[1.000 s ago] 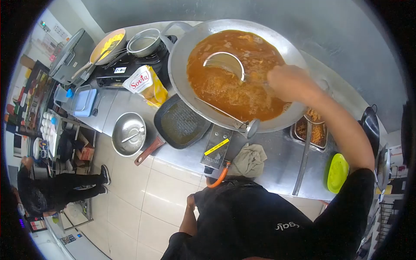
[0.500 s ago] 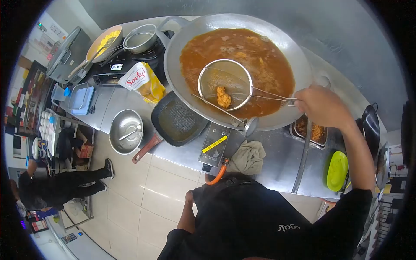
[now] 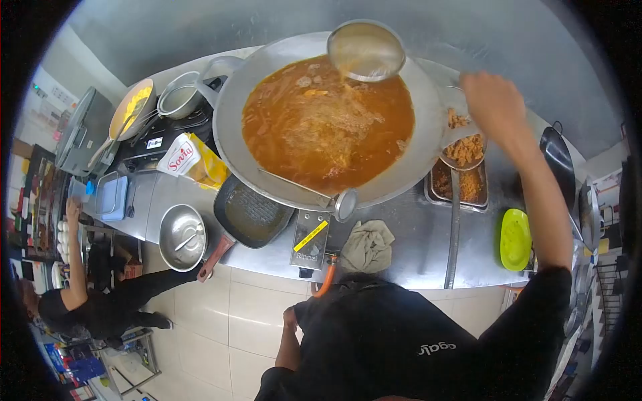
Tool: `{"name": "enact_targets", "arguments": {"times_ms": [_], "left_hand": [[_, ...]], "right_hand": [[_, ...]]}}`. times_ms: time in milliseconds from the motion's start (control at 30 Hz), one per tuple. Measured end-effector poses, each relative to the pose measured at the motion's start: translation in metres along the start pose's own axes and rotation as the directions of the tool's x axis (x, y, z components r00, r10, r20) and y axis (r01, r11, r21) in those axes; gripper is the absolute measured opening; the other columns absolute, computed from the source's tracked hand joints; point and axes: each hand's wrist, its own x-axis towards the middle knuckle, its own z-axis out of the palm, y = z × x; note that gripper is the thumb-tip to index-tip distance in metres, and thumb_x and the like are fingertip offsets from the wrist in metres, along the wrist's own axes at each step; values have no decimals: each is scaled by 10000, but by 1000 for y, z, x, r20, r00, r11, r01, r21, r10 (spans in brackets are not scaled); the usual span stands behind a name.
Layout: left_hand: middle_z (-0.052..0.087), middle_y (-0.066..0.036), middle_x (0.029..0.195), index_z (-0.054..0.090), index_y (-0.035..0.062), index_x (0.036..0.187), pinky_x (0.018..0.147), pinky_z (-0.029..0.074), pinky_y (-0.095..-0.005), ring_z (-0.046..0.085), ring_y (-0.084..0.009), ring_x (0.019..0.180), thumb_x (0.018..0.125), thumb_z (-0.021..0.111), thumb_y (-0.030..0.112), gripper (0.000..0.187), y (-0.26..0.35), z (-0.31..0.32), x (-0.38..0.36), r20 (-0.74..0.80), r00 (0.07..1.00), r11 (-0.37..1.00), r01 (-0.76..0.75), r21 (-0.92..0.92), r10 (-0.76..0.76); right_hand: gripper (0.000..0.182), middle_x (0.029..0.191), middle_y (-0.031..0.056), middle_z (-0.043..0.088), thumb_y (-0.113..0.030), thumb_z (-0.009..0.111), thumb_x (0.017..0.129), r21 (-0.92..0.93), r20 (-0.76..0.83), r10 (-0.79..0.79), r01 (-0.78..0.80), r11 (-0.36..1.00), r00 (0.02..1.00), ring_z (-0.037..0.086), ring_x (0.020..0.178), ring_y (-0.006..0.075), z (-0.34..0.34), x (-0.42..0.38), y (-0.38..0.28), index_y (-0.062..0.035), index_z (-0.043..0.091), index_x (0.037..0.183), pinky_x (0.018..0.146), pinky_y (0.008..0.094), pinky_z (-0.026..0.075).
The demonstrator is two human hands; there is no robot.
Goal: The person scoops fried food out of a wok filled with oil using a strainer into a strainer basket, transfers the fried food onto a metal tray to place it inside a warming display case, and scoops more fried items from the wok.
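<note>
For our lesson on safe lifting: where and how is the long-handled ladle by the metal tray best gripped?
I'd judge it best to grip the ladle low on its handle, coming from the counter's near edge. The long, straight handle runs from the tray toward that edge. The ladle's head is loaded with fried pieces, so keeping it level should help avoid spills.

Right arm (image 3: pixel 540 207) stretched forward, right fingers (image 3: pixel 476 90) curled; left arm (image 3: pixel 287 353) low, left fingers (image 3: pixel 289 315) beside the torso (image 3: pixel 394 327).

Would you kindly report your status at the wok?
Right hand holding strainer above wok. Left hand hanging low. Brown liquid frothing. Probe at near rim, clear of strainer.
</note>
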Motion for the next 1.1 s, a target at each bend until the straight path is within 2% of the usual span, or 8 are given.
{"name": "enact_targets", "arguments": {"times_ms": [167, 333, 533, 667, 733, 800, 967, 1100], "left_hand": [[649, -79, 849, 631, 18, 972, 646, 506, -336, 619, -209, 741, 892, 533, 241, 256, 26, 23, -12, -158, 886, 831, 328, -449, -435], [654, -81, 876, 626, -3, 991, 668, 510, -335, 626, -213, 768, 870, 567, 258, 294, -9, 30, -22, -129, 934, 829, 224, -512, -332], [654, -92, 911, 613, -22, 1019, 673, 510, -331, 623, -212, 777, 853, 596, 282, 347, -38, 32, -19, -102, 973, 883, 144, -446, -209], [657, -86, 868, 626, -20, 1000, 633, 501, -306, 619, -195, 731, 854, 584, 252, 312, -34, 36, -20, -134, 963, 854, 136, -502, -232], [657, -89, 853, 628, -25, 1001, 620, 500, -302, 621, -192, 720, 854, 579, 237, 304, 2, 32, -20, -125, 972, 978, 203, 44, -196], [658, -89, 845, 629, -27, 1007, 612, 502, -303, 623, -188, 715, 858, 570, 224, 297, 13, 33, -21, -136, 964, 962, 244, 122, -227], [666, -86, 854, 643, -16, 1000, 634, 510, -294, 628, -175, 733, 866, 541, 194, 269, -22, 22, -9, -136, 962, 917, 176, -357, -237], [674, -130, 871, 659, 5, 908, 694, 523, -345, 646, -245, 777, 841, 533, 187, 231, -20, 16, -5, -124, 990, 997, 66, -50, -71]], "right_hand": [[137, 876, 174, 675, -47, 545, 785, -125, 70, 41, -32, 992, 997, 671, 832, 323, 19, 46, 13, -14, 674, 820, 679, 432, 541], [137, 826, 156, 687, -35, 592, 706, -106, 278, -196, 233, 967, 940, 678, 788, 317, 13, 57, -30, 1, 698, 784, 625, 409, 540], [150, 674, 175, 627, -11, 550, 690, 92, 756, -373, 476, 874, 538, 603, 592, 310, -3, 102, -95, 42, 674, 756, 521, 408, 450], [125, 660, 194, 603, -37, 553, 722, 227, 684, -477, 461, 858, 552, 572, 569, 309, -9, 104, -114, 41, 647, 699, 528, 422, 431], [142, 658, 200, 603, -63, 556, 744, 351, 629, -520, 385, 854, 578, 584, 585, 317, -17, 98, -117, 33, 639, 681, 551, 423, 442], [179, 663, 197, 613, -100, 549, 779, 442, 486, -596, 409, 798, 639, 601, 606, 313, -7, 92, -114, 29, 638, 692, 583, 426, 451], [234, 685, 197, 622, -161, 535, 826, 572, 374, -590, 323, 754, 715, 624, 663, 320, -5, 71, -94, 21, 640, 724, 651, 429, 468], [234, 681, 194, 620, -163, 535, 836, 559, 380, -519, 257, 788, 766, 624, 694, 338, -12, 50, -85, 12, 636, 719, 668, 437, 471]]}}
